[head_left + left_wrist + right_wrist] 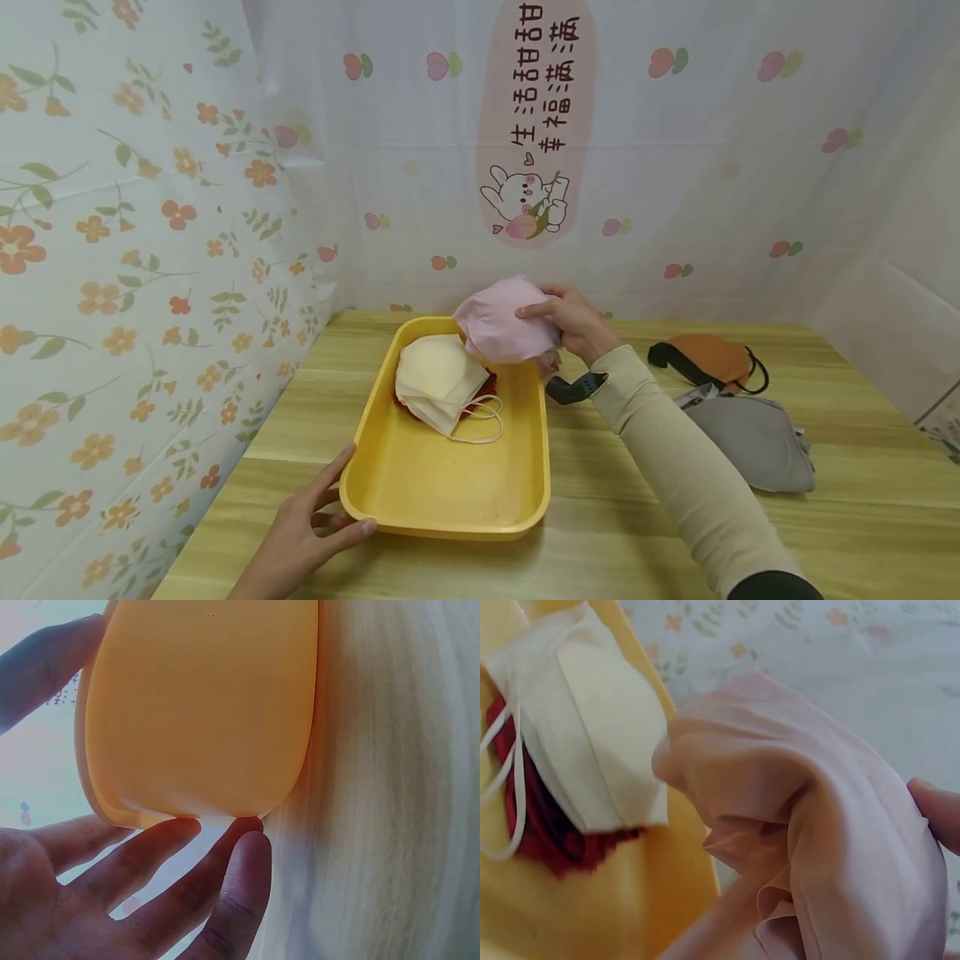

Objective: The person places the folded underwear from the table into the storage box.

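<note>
My right hand (573, 321) pinches a pink folded cloth garment (502, 319), rounded like a cup, above the far right part of a yellow tray (542, 450). The thumb lies on top of the garment; the other fingers are partly hidden. In the right wrist view the pink garment (847, 802) shows loose folds. My left hand (300, 529) touches the tray's near left corner, its fingers fairly straight against the outside and the thumb at the near rim. Inside the tray, a cream folded piece (435, 379) with thin straps lies over dark red cloth (487, 385).
On the wooden table (622, 517), right of the tray, lie an orange folded piece (705, 357) with black straps and a grey folded piece (750, 442). Patterned curtains (412, 167) stand behind the table and along its left side.
</note>
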A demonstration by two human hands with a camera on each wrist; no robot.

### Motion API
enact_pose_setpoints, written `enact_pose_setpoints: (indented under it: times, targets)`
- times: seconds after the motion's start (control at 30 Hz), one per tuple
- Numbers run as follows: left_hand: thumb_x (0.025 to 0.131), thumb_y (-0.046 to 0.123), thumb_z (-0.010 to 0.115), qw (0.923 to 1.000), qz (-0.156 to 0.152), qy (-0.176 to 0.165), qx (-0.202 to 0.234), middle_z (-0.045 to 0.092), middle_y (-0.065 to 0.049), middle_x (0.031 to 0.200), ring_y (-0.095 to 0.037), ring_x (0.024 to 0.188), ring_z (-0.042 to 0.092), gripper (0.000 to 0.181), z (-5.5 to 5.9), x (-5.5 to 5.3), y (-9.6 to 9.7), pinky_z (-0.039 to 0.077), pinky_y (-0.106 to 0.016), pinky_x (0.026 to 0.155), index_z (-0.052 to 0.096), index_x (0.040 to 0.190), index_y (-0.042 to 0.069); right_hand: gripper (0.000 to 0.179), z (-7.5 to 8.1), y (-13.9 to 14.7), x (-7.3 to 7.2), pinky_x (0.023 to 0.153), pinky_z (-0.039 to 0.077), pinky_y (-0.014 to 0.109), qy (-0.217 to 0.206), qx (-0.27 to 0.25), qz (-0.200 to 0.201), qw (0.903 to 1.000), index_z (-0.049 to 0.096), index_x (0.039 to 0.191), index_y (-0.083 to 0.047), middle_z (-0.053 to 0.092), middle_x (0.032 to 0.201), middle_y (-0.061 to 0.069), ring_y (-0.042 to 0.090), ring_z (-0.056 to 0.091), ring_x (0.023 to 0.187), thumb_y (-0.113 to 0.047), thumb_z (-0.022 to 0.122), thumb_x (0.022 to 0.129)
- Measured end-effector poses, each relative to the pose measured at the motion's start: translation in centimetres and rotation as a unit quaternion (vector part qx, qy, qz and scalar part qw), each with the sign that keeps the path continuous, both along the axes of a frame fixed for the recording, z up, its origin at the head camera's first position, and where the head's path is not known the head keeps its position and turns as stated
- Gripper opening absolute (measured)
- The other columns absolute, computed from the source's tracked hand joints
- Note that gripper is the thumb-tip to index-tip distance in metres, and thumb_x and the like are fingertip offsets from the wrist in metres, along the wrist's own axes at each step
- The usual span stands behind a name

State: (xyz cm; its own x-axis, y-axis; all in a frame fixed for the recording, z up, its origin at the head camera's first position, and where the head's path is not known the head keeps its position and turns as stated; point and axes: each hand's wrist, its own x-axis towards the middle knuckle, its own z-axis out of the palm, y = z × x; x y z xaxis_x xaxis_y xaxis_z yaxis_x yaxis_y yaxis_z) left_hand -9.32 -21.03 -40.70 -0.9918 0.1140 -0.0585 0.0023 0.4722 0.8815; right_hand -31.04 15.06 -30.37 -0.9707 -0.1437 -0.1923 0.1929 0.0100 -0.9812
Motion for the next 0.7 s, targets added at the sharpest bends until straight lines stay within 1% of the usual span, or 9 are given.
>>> enact_pose_setpoints:
  times: [0.1,0.2,0.27,0.33,0.4,0.5,0.6,0.7]
  targets:
    - [0.081,0.028,0.084,1.0000,-0.002,0.002,0.001,0.040,-0.021,0.158,-0.030,0.117,0.067,0.094,0.0,0.0,0.1,0.057,-0.020,0.078,0.031,0.159,0.026,0.068,0.1,-1.3,0.1,0.081,0.056,0.030,0.001,0.005,0.008,1.0000,0.043,0.149,-0.010,0.044,0.145,0.014,0.023,0.056,0.106,-0.004,0.072,0.088]
    - [0.081,0.028,0.084,1.0000,-0.006,0.002,0.001,0.039,-0.021,0.159,-0.031,0.117,0.067,0.094,0.0,-0.1,0.1,0.057,-0.021,0.078,0.031,0.159,0.025,0.066,0.1,-2.6,0.2,0.082,0.054,0.031,0.002,0.008,0.013,0.9999,0.045,0.147,-0.008,0.046,0.144,0.015,0.024,0.056,0.108,-0.004,0.073,0.088]
    - [0.082,0.027,0.083,0.9998,-0.016,0.010,-0.001,0.038,-0.025,0.158,-0.031,0.115,0.068,0.094,0.1,-0.2,0.0,0.059,-0.023,0.078,0.030,0.160,0.023,0.064,0.0,-3.4,0.3,0.081,0.055,0.030,0.000,0.003,0.014,0.9999,0.046,0.146,-0.006,0.048,0.142,0.015,0.024,0.057,0.107,-0.004,0.073,0.088]
    - [0.083,0.026,0.083,0.9996,-0.024,0.013,0.000,0.038,-0.026,0.157,-0.030,0.111,0.070,0.094,0.2,-0.3,-0.1,0.060,-0.025,0.078,0.029,0.160,0.023,0.062,-0.1,-4.2,0.4,0.077,0.056,0.027,-0.001,-0.006,0.012,0.9999,0.048,0.144,-0.006,0.050,0.140,0.013,0.022,0.058,0.104,-0.004,0.073,0.088]
    - [0.084,0.024,0.082,0.9991,-0.036,0.019,0.003,0.038,-0.029,0.157,-0.030,0.107,0.072,0.093,0.3,-0.5,-0.1,0.062,-0.028,0.077,0.028,0.160,0.020,0.059,-0.2,-4.8,0.5,0.073,0.057,0.025,-0.002,-0.014,0.011,0.9998,0.051,0.143,-0.006,0.053,0.137,0.013,0.021,0.060,0.101,-0.004,0.073,0.088]
    - [0.084,0.024,0.082,0.9989,-0.043,0.018,0.004,0.036,-0.028,0.158,-0.031,0.109,0.071,0.094,0.3,-0.7,-0.2,0.062,-0.030,0.079,0.027,0.160,0.020,0.059,-0.4,-5.9,0.7,0.072,0.057,0.024,-0.003,-0.010,0.014,0.9998,0.051,0.142,-0.005,0.054,0.137,0.013,0.020,0.061,0.099,-0.004,0.073,0.088]
    - [0.085,0.025,0.082,0.9990,-0.040,0.021,-0.005,0.034,-0.028,0.159,-0.036,0.117,0.067,0.093,0.0,-0.5,-0.2,0.062,-0.029,0.079,0.028,0.160,0.018,0.063,-0.6,-7.2,1.0,0.079,0.058,0.028,-0.005,0.012,0.018,0.9997,0.046,0.145,-0.004,0.052,0.141,0.016,0.022,0.062,0.102,-0.006,0.073,0.088]
    - [0.084,0.027,0.083,0.9994,-0.023,0.018,-0.016,0.034,-0.024,0.161,-0.037,0.122,0.064,0.093,-0.1,-0.2,-0.2,0.060,-0.024,0.080,0.030,0.160,0.020,0.067,-0.9,-8.7,1.1,0.091,0.056,0.036,-0.009,0.034,0.017,0.9993,0.040,0.147,-0.005,0.049,0.143,0.017,0.025,0.061,0.106,-0.008,0.073,0.089]
